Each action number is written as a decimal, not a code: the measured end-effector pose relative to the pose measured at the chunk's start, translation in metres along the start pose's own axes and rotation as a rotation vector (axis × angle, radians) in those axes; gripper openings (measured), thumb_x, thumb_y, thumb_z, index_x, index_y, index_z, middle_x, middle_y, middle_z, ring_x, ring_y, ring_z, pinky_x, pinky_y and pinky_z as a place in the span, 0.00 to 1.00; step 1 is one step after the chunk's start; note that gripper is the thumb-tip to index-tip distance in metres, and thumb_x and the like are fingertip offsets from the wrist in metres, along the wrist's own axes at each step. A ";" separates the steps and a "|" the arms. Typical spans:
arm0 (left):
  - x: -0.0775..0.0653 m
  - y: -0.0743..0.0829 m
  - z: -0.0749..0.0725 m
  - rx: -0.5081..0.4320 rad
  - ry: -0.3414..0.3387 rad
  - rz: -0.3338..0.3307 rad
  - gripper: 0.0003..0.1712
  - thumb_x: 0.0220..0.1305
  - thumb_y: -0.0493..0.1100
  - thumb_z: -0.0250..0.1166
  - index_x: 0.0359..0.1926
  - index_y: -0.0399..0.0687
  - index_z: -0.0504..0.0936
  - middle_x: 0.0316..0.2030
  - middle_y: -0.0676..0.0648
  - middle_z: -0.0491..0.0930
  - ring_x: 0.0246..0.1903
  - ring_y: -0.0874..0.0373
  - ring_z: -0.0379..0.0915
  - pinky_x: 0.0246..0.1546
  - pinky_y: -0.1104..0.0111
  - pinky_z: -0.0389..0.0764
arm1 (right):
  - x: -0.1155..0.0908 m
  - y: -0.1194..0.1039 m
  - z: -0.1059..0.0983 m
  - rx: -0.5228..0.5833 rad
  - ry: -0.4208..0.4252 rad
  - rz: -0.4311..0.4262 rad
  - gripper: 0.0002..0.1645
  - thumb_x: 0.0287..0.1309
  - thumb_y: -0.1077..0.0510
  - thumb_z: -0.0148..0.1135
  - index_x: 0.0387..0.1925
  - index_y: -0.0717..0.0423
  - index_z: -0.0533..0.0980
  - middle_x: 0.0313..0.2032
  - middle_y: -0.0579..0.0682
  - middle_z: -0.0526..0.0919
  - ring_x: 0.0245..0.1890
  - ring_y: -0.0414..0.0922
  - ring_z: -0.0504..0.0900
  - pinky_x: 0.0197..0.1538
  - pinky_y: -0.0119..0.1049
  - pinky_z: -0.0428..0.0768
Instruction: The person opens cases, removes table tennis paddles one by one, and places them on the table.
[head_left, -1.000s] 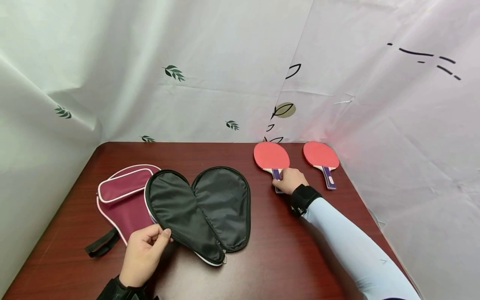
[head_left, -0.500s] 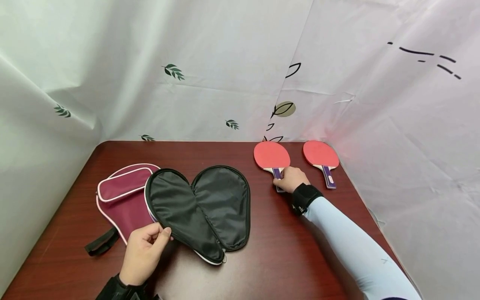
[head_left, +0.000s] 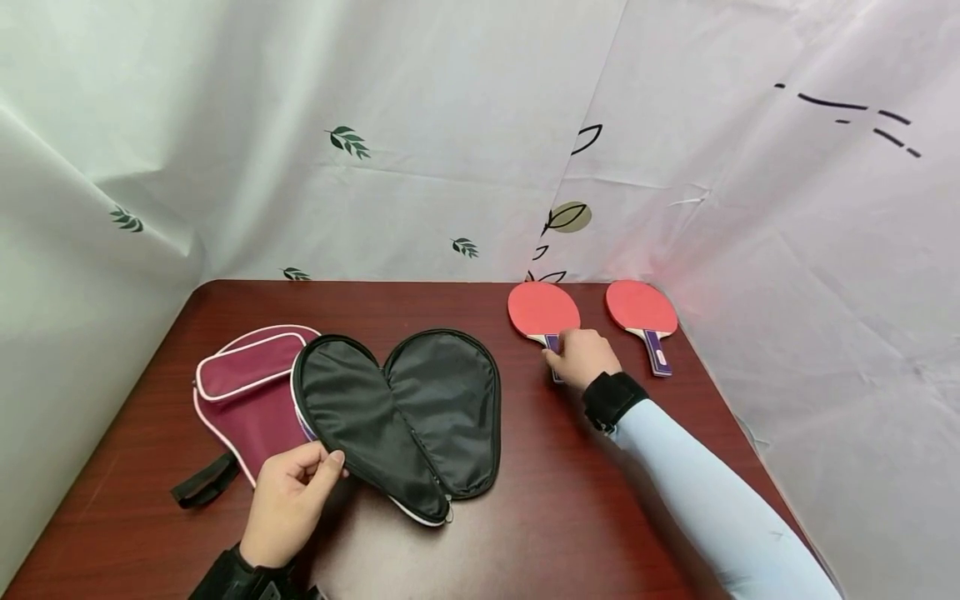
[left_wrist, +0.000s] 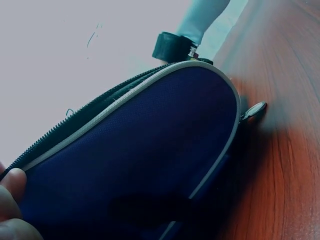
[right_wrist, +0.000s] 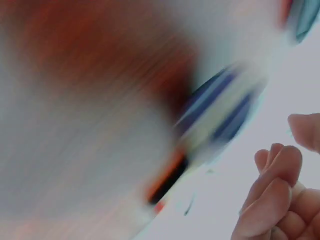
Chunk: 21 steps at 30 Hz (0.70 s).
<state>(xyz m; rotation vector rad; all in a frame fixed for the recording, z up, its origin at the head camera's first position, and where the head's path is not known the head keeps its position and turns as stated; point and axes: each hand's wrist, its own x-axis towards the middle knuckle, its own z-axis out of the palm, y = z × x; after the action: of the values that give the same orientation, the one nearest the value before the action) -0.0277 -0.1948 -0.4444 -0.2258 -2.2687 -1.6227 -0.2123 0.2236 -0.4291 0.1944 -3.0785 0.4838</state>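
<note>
No words, brands or numbers can be read. A pale label (head_left: 661, 358) sits on the purple handle (head_left: 655, 346) of the right bat (head_left: 642, 308), too small to make out. The left bat (head_left: 543, 309), apparently the one blurred in the right wrist view, shows no legible mark. Black strokes (head_left: 832, 105) on the white curtain (head_left: 810, 250) spell no letters.

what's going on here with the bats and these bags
A person at a table pinches the edge of an opened, black-lined case with the left hand; it partly overlaps a maroon case. The right hand is by the handle of the nearer red bat, but the right wrist view shows thumb and fingers apart with nothing between them. The other red bat lies farther right, untouched. Both bats are on the table, outside the cases.
</note>
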 end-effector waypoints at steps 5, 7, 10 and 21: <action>0.003 0.003 0.000 0.004 -0.024 -0.001 0.24 0.72 0.27 0.68 0.23 0.59 0.83 0.11 0.62 0.64 0.16 0.73 0.54 0.15 0.75 0.57 | -0.022 -0.039 0.003 0.117 -0.006 -0.202 0.13 0.72 0.53 0.73 0.29 0.49 0.84 0.20 0.40 0.79 0.21 0.39 0.77 0.31 0.39 0.78; 0.004 0.005 0.000 0.005 -0.033 -0.001 0.23 0.72 0.27 0.68 0.24 0.59 0.84 0.11 0.62 0.64 0.15 0.72 0.54 0.14 0.75 0.57 | -0.032 -0.055 0.005 0.164 -0.018 -0.294 0.10 0.71 0.55 0.74 0.30 0.49 0.86 0.21 0.38 0.80 0.22 0.36 0.77 0.32 0.37 0.79; 0.006 0.007 0.001 -0.002 -0.043 0.000 0.23 0.73 0.28 0.68 0.25 0.59 0.84 0.11 0.61 0.63 0.15 0.71 0.55 0.14 0.74 0.57 | -0.046 -0.078 0.006 0.242 -0.037 -0.417 0.08 0.70 0.58 0.74 0.32 0.50 0.87 0.22 0.36 0.81 0.23 0.33 0.76 0.32 0.34 0.79; 0.020 0.017 0.014 -0.012 -0.087 0.082 0.23 0.73 0.30 0.70 0.24 0.60 0.81 0.14 0.62 0.65 0.18 0.70 0.58 0.17 0.72 0.61 | -0.084 -0.133 0.006 0.461 -0.154 -0.642 0.03 0.69 0.59 0.76 0.36 0.49 0.90 0.27 0.33 0.84 0.24 0.26 0.76 0.33 0.25 0.79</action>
<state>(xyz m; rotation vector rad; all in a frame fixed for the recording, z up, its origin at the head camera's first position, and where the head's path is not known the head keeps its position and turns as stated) -0.0438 -0.1772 -0.4266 -0.3941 -2.2820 -1.6140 -0.1125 0.1062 -0.3975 1.2144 -2.7351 1.1401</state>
